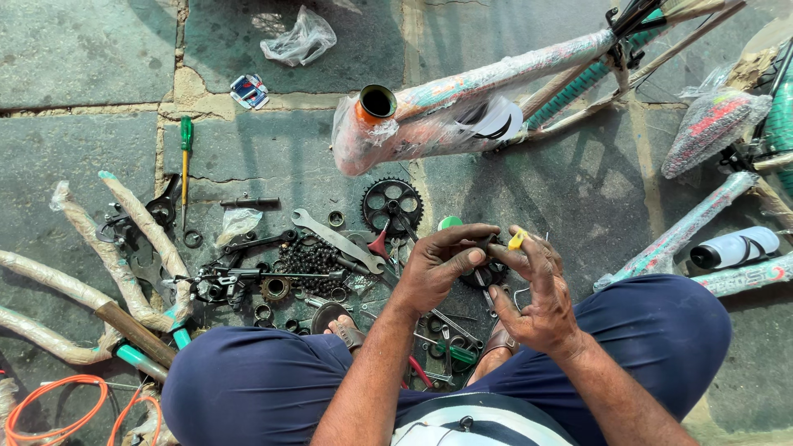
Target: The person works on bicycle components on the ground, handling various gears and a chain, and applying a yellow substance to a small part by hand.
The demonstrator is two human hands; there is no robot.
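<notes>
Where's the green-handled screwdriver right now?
In the head view, the green-handled screwdriver lies on the stone floor at upper left, beyond the scattered parts, left of the wrapped bike frame.

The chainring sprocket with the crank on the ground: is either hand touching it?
Apart. The head view shows the chainring sprocket lying on paving, with clear ground between it and the left hand and right hand.

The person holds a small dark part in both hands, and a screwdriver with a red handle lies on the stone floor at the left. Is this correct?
Nearly. The head view shows the screwdriver with a green handle, not red. The rest holds: it lies on the stone floor at the left, and the left hand and right hand hold a small dark part.
</notes>
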